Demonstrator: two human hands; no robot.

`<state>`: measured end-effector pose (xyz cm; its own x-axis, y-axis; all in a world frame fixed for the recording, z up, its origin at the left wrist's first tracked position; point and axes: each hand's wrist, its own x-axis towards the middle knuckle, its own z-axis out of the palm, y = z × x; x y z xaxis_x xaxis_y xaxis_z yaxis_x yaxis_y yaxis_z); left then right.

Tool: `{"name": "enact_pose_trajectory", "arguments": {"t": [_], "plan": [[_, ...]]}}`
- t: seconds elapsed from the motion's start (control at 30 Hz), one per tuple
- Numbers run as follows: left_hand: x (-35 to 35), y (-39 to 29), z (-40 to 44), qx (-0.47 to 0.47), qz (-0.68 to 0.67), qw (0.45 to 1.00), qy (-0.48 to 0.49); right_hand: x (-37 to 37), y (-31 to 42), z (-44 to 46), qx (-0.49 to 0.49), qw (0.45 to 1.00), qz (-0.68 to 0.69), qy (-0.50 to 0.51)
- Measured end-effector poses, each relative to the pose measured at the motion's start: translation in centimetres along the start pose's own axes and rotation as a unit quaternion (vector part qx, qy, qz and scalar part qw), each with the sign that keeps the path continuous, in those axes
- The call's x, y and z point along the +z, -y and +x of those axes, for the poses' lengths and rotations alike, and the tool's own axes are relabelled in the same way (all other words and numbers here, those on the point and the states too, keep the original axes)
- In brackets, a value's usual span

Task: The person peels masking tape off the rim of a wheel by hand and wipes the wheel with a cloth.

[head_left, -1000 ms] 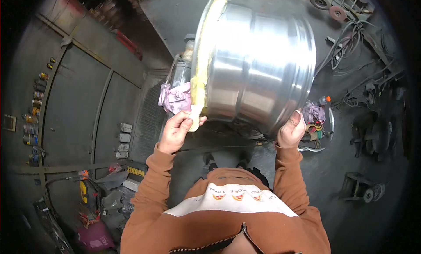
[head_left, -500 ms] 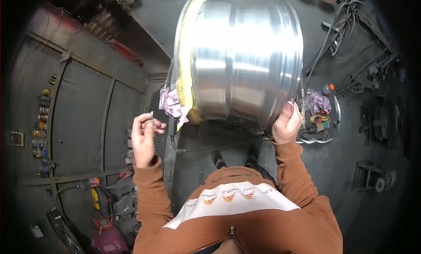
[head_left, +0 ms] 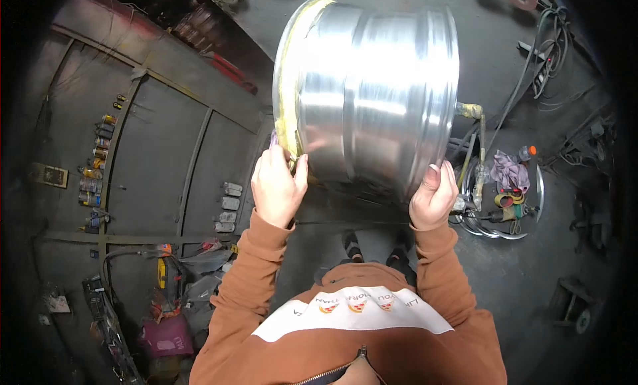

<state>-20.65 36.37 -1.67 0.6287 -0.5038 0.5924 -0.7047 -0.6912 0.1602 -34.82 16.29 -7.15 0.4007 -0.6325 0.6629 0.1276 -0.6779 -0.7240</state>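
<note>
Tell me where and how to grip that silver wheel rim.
Take the wheel rim by its two end lips, probably best low down, from the wearer's side, both ends at once. It lies sideways, ends facing left and right, and the lips stand out from the broad, smooth barrel. Mind the yellow tape along the left end.

metal wheel [head_left: 382, 86], left hand [head_left: 274, 185] at yellow tape [head_left: 288, 79]

Cans [head_left: 90, 185] along a ledge [head_left: 103, 235]
</note>
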Motion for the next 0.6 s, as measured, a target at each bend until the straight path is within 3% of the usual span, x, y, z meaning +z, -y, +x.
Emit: {"name": "enact_pose_trajectory", "arguments": {"t": [0.13,0.2,0.33,0.47,0.57,0.6], "plan": [[-0.4,0.8,0.6,0.027,0.031,0.994,0.102,0.2,-0.5,0.0,-0.025,1.000,0.017,-0.004],[0.2,0.8,0.4,0.069,0.075,0.992,0.077,0.1,-0.2,0.1,-0.015,1.000,0.016,-0.005],[0.3,0.7,0.7,0.034,0.084,0.990,0.104,0.0,0.0,0.2,-0.002,1.000,0.015,0.002],[-0.7,1.4,0.9,-0.058,-0.050,0.992,0.102,0.2,-0.3,0.1,-0.018,1.000,0.004,-0.013],[-1.6,1.2,1.0,-0.041,-0.092,0.991,0.086,0.0,-0.4,0.1,-0.015,1.000,0.004,-0.005],[-1.9,1.3,1.3,0.007,-0.070,0.994,0.084,0.0,-0.3,0.1,-0.014,1.000,0.006,-0.002]]}}
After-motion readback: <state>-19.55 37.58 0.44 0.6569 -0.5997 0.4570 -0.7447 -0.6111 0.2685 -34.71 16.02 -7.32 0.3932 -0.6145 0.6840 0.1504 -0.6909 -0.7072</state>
